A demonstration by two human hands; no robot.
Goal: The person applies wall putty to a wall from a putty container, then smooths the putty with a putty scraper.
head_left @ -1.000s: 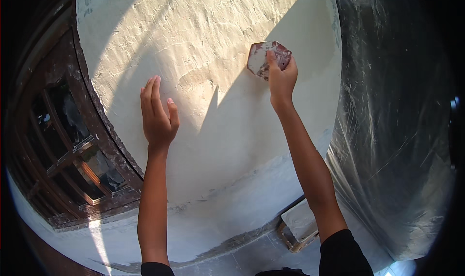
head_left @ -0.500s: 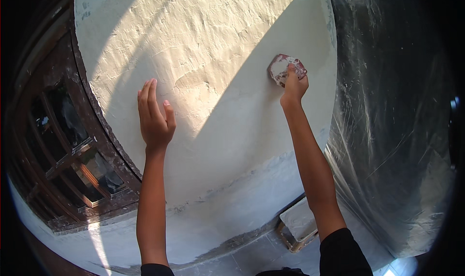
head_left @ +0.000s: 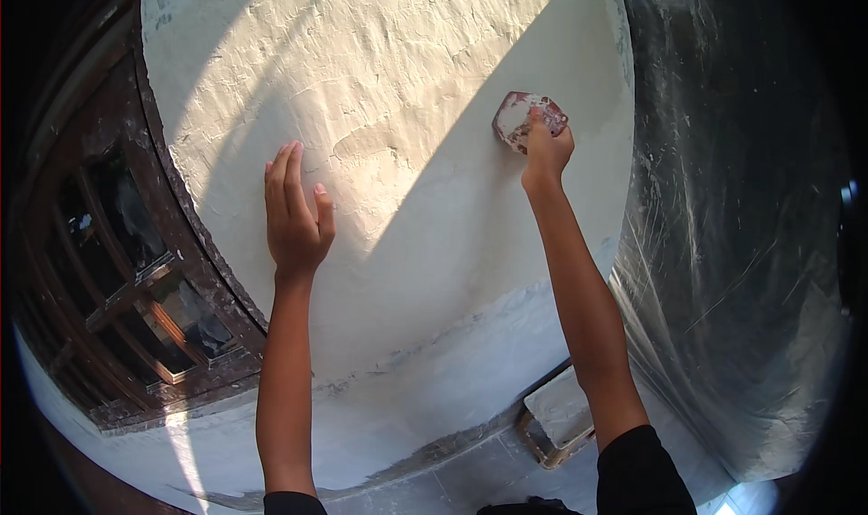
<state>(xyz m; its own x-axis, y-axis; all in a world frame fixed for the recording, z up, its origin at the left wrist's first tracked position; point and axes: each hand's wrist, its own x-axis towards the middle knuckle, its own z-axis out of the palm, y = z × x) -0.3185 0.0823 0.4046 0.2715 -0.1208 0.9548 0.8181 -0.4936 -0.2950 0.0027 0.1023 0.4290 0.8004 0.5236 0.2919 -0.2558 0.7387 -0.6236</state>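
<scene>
My right hand (head_left: 550, 153) grips a hexagonal red-brown flat tool (head_left: 514, 117), smeared with white, held at the pale plastered wall (head_left: 416, 307) in the shaded part right of a sunlit, roughly textured patch. My left hand (head_left: 297, 207) is open at the middle-left of the same wall, its fingers extended and thumb apart, holding nothing. I cannot tell whether its fingertips touch the plaster.
A brown wooden window frame (head_left: 136, 135) with glazed panes borders the wall at left. Translucent plastic sheeting (head_left: 723, 244) hangs at right. A rectangular tray (head_left: 556, 406) with pale coating sits on the grey tiled floor (head_left: 470, 479) below.
Over the last second my right hand moved right and down with the tool, then slightly back up and left. My left hand has barely moved.
</scene>
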